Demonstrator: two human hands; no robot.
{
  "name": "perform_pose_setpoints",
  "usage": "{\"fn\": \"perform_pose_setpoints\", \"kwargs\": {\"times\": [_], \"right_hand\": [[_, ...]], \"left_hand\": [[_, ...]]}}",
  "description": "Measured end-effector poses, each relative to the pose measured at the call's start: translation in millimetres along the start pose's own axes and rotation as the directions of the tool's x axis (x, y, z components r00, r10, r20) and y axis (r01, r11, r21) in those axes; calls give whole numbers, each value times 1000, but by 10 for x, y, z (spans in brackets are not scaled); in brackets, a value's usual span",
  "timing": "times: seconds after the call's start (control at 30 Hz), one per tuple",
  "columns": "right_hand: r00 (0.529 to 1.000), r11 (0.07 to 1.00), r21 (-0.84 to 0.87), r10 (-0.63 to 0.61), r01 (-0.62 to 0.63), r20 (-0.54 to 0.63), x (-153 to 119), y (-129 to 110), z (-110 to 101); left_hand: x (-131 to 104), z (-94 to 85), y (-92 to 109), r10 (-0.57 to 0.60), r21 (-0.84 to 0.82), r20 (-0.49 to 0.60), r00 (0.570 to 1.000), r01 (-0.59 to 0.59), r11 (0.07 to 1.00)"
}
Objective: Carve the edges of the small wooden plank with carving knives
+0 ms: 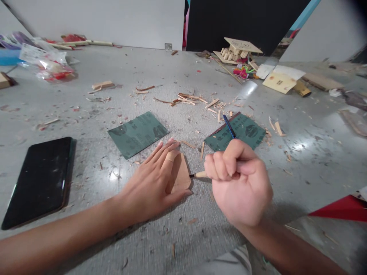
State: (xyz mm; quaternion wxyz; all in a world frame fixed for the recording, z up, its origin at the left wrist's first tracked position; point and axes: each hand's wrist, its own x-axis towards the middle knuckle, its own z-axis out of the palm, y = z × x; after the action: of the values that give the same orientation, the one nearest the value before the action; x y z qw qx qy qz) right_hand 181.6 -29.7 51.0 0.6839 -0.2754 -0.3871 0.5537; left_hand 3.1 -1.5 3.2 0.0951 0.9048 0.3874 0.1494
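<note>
My left hand (pixel 156 170) lies flat, fingers stretched out, on a small thin piece of wood (pixel 182 173) with rounded corners, pressing it against the table. Part of the wood is hidden under the palm. My right hand (pixel 239 179) is closed around a light wooden-handled tool (pixel 201 174). Its thin dark tip meets the right edge of the wood; whether the tip is a blade or a brush I cannot tell. Just beyond the right fist, a blue pen-like tool (pixel 229 126) rests over a green sandpaper sheet (pixel 249 131), its near end hidden.
Another green sandpaper sheet (pixel 139 133) lies ahead of my left hand. A black phone (pixel 40 179) is at the left. Wood shavings (pixel 189 99) litter the grey table (pixel 129 65). Plastic packaging (pixel 54 65) sits back left; a small wooden model (pixel 237 49) stands back right.
</note>
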Motion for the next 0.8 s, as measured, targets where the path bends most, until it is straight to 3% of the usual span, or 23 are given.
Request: {"fn": "perform_pose_setpoints", "kwargs": {"times": [0.13, 0.43, 0.8], "right_hand": [[997, 1000, -3, -21, 21, -71, 24, 1, 19], [995, 996, -22, -92, 91, -25, -55, -11, 10], [984, 982, -104, -164, 156, -64, -195, -33, 92]], "left_hand": [[1, -12, 1, -6, 3, 14, 1000, 5, 1000], [-9, -16, 5, -10, 0, 4, 1000, 10, 1000], [-13, -44, 6, -10, 12, 25, 1000, 10, 1000]]}}
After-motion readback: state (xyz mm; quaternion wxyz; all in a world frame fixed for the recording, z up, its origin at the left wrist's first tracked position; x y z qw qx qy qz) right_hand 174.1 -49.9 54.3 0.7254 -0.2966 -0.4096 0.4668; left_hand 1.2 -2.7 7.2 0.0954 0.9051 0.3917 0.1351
